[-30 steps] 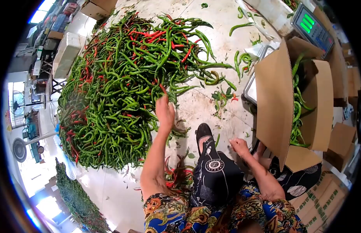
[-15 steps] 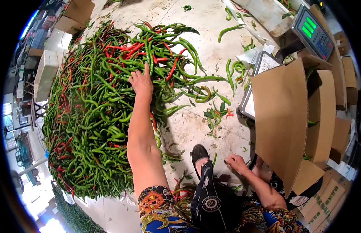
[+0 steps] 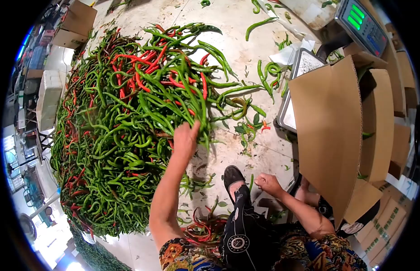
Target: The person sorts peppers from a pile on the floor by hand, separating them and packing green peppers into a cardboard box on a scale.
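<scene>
My left hand (image 3: 186,139) is at the right side of a large heap of green and red peppers (image 3: 115,153). Its fingers are closed, and long green peppers (image 3: 198,106) extend up from the fingertips. My right hand (image 3: 268,184) is bent into a loose fist beside my knee, near the box; whether anything is inside it is hidden. A thin green pepper (image 3: 251,182) lies on the floor just left of that hand. Right of the heap, an open cardboard box (image 3: 327,131) stands tilted with its flaps out.
A scale platform (image 3: 289,113) with a lit green display (image 3: 356,17) stands behind the box. Loose peppers and leaves (image 3: 248,133) litter the floor. A small red pile (image 3: 203,231) lies by my shoe (image 3: 233,177). Another carton (image 3: 74,27) stands at the upper left.
My left hand has drawn back from the upper heap toward me, with green peppers now at its fingers. My right hand has shifted slightly left and up.
</scene>
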Motion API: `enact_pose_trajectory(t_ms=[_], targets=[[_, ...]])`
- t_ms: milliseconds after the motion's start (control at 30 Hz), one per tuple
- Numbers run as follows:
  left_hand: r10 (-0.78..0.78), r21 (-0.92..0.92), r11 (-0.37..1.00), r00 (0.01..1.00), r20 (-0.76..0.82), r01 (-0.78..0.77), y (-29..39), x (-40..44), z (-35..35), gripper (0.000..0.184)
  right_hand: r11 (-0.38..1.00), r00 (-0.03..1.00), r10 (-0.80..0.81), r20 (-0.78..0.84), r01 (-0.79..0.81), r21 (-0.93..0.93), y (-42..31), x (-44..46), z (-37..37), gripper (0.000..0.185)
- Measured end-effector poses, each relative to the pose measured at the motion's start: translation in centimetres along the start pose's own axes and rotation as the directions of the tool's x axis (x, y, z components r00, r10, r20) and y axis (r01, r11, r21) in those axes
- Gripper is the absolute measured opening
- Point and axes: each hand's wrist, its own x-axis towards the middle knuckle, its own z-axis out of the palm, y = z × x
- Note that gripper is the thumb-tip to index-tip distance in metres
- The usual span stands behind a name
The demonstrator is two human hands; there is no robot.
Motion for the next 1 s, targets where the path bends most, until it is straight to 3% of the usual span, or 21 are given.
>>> enact_pose_trajectory(t_ms=[100, 133, 233, 267, 333, 400, 433, 467, 500, 567, 600, 700, 900, 1000], targets=[[0.073, 0.037, 0.996, 0.978, 0.196, -0.082, 3.7, -3.4, -0.7, 0.058, 0.998, 0.999, -0.042, 0.014, 0.043, -0.053, 0.8, -0.4, -0.5, 0.032], [0.065, 0.088, 0.991, 0.931, 0.359, -0.104, 4.3, -3.6, -1.7, 0.055, 0.995, 0.998, -0.053, 0.016, 0.054, -0.081, 1.0, -0.5, -0.7, 0.032], [0.04, -0.072, 0.997, 0.828, 0.559, 0.001, 5.2, 0.5, -7.4, 0.05, 0.994, 0.997, -0.079, -0.004, 0.078, -0.072, 1.7, -1.0, -1.0, 0.034], [0.042, -0.097, 0.995, 0.888, 0.459, 0.003, 5.1, 2.5, -8.4, 0.046, 0.994, 0.997, -0.08, -0.009, 0.079, -0.078, 1.9, -0.9, -1.0, 0.034], [0.036, -0.114, 0.993, 0.999, 0.04, -0.031, 4.4, 7.6, -7.4, 0.046, 0.992, 0.996, -0.087, -0.022, 0.085, -0.092, 2.7, -0.6, -0.9, 0.032], [0.003, -0.084, 0.996, 0.982, -0.187, -0.019, 3.7, 12.9, -6.3, 0.058, 0.995, 0.998, -0.061, -0.02, 0.059, -0.082, 2.6, -0.1, -0.9, 0.03], [-0.08, -0.024, 0.997, 0.986, -0.147, 0.077, 3.3, 15.2, -5.7, 0.063, 0.996, 0.999, -0.043, -0.024, 0.041, -0.075, 2.4, 0.0, -0.9, 0.029], [-0.182, -0.041, 0.982, 0.983, 0.01, 0.182, 2.7, 17.3, -4.8, 0.067, 0.996, 0.998, -0.063, -0.021, 0.062, -0.062, 2.2, 0.1, -1.2, 0.026], [-0.227, -0.071, 0.97, 0.971, 0.07, 0.232, 2.4, 18.4, -4.1, 0.067, 0.993, 0.995, -0.092, -0.044, 0.088, -0.077, 2.0, 0.2, -1.4, 0.026], [-0.223, 0.017, 0.975, 0.972, 0.077, 0.222, 3.1, 18.5, -2.2, 0.065, 0.984, 0.985, -0.154, -0.073, 0.147, -0.1, 1.5, 0.5, -1.7, 0.026], [-0.192, 0.075, 0.979, 0.98, 0.045, 0.189, 3.3, 18.2, -1.5, 0.06, 0.998, 0.995, -0.058, -0.083, 0.058, -0.008, 0.7, 0.3, -1.9, 0.026], [-0.022, 0.116, 0.993, 0.999, -0.031, 0.026, 3.3, 14.4, 0.8, 0.042, 0.992, 0.992, -0.079, -0.094, 0.069, -0.103, 1.1, 0.5, -1.9, 0.028], [0.11, -0.021, 0.994, 0.992, 0.062, -0.109, 8.1, 4.6, 0.3, 0.022, 0.993, 0.995, -0.083, -0.063, 0.077, -0.09, 1.8, 0.3, -0.9, 0.027], [0.183, -0.118, 0.98, 0.951, 0.25, -0.158, 10.8, 1.0, -0.6, 0.025, 0.99, 0.994, -0.11, -0.028, 0.107, -0.09, 1.9, -0.2, -0.9, 0.028]])
